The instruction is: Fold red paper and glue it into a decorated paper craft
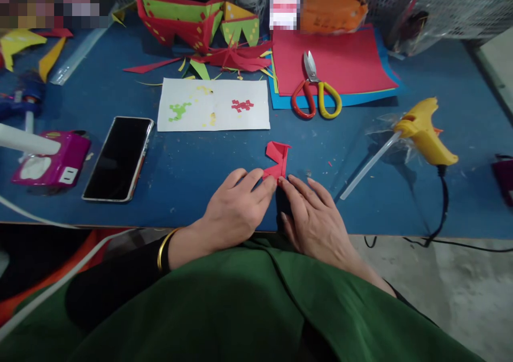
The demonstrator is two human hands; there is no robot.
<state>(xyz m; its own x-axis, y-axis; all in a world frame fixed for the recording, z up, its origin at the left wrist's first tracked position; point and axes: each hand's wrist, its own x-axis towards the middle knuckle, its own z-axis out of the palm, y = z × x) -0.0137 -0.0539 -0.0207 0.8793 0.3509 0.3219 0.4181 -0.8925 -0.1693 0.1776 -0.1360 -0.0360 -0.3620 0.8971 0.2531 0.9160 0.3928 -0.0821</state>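
Note:
A small folded piece of red paper point(280, 159) lies on the blue table near its front edge, with a notch on its left side. My left hand point(240, 207) is closed at the paper's lower left, its fingertips pressing on it. From the right, my right hand point(315, 212) meets the paper's bottom end with its index fingertip, the other fingers bent beside it on the table. The paper's lower end is hidden under the fingertips. Just beyond it is a white card point(214, 119) with small green, yellow and red paper bits on it.
Scissors point(310, 84) rest on stacked coloured sheets point(336, 57). A yellow glue gun point(428, 132) with a glue stick lies at right, its cord over the edge. A phone point(118, 159) and a purple power socket point(54, 156) are at left. Red-green paper shapes point(180, 23) and scraps stand behind.

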